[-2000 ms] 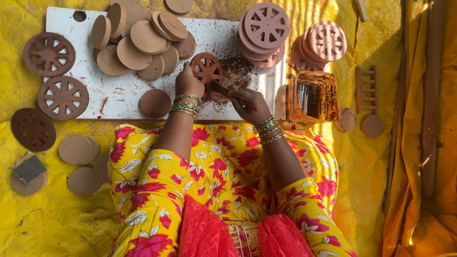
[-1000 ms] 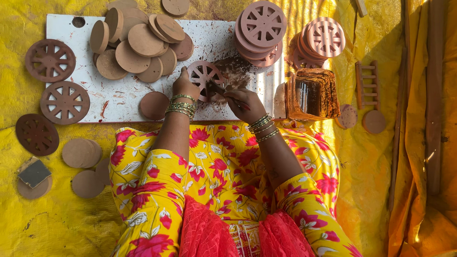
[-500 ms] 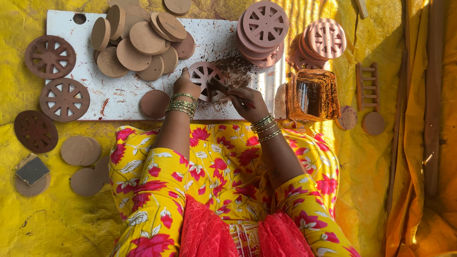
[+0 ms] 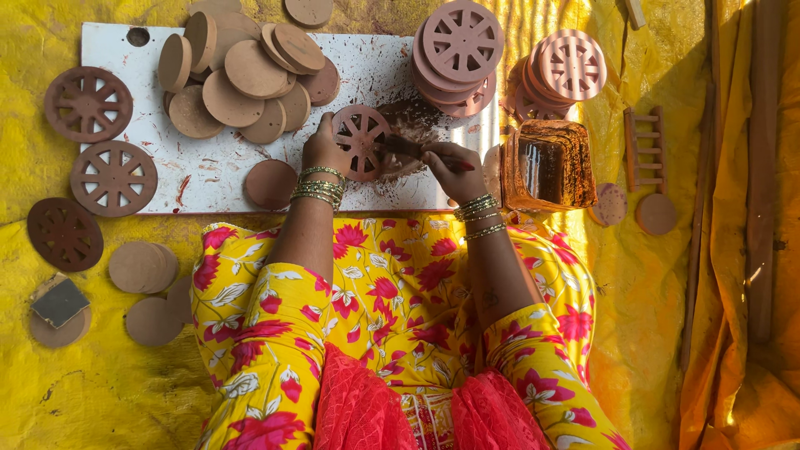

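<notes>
My left hand [image 4: 323, 150] grips the left edge of a round brown clay wheel [image 4: 363, 140] with spoke-shaped cut-outs, tilted up off a white board [image 4: 212, 171]. My right hand [image 4: 448, 164] holds a thin dark carving tool [image 4: 410, 147] whose tip touches the right side of that wheel. Clay crumbs lie on the board just behind the wheel. Both wrists wear several bangles.
A heap of plain clay discs [image 4: 242, 75] lies at the board's back left, one disc [image 4: 271, 183] near my left wrist. Stacks of cut wheels [image 4: 460, 50] [image 4: 571, 67] stand at the back right. More wheels [image 4: 112, 177] lie left. An orange container of water [image 4: 546, 167] sits right.
The wheel in my left hand has been turned slightly and shifted a little right. My right hand with the tool has moved along the wheel's right side.
</notes>
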`<state>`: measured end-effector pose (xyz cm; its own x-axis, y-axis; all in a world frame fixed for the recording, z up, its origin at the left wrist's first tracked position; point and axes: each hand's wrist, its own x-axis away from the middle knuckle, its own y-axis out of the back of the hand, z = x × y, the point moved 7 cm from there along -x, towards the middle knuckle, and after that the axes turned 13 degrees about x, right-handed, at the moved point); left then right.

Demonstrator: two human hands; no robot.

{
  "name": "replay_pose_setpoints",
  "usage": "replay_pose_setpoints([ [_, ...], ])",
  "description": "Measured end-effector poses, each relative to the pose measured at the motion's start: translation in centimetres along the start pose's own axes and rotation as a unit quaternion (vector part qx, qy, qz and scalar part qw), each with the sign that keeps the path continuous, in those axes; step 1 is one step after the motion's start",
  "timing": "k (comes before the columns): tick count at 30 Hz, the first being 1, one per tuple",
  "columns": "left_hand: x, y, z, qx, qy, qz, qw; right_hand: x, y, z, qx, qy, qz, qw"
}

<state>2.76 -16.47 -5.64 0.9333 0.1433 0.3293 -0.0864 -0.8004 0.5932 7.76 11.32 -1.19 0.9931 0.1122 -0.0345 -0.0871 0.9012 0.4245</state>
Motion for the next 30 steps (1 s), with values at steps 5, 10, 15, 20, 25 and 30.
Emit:
replay_pose_setpoints([
  [5,1.4,0.4,-2.8,0.033,-0.050,-0.008,0.998,0.0,-1.7,-1.2,-0.013,0.016,0.015,1.000],
  [10,1.6,0.9,-3.3,0.021,-0.037,-0.012,0.999,-0.5,-1.6,-3.0,-0.050,-0.059,-0.008,0.997],
  [15,2.1,1.8,-4.5,0.001,-0.056,-0.027,0.998,0.0,0.7,-1.0,0.032,-0.044,-0.029,0.998],
  [20,2.6,1.7,-5.7,-0.043,-0.045,0.004,0.998,0.3,-0.5,3.8,0.113,0.077,-0.035,0.990],
  [25,3.1,2.0,-6.1,-0.049,-0.039,0.000,0.998,0.3,-0.7,5.7,0.190,0.100,-0.040,0.976],
  [30,3.1,2.2,-6.1,-0.047,-0.026,0.005,0.999,0.5,0.6,5.3,0.126,0.051,-0.031,0.990],
])
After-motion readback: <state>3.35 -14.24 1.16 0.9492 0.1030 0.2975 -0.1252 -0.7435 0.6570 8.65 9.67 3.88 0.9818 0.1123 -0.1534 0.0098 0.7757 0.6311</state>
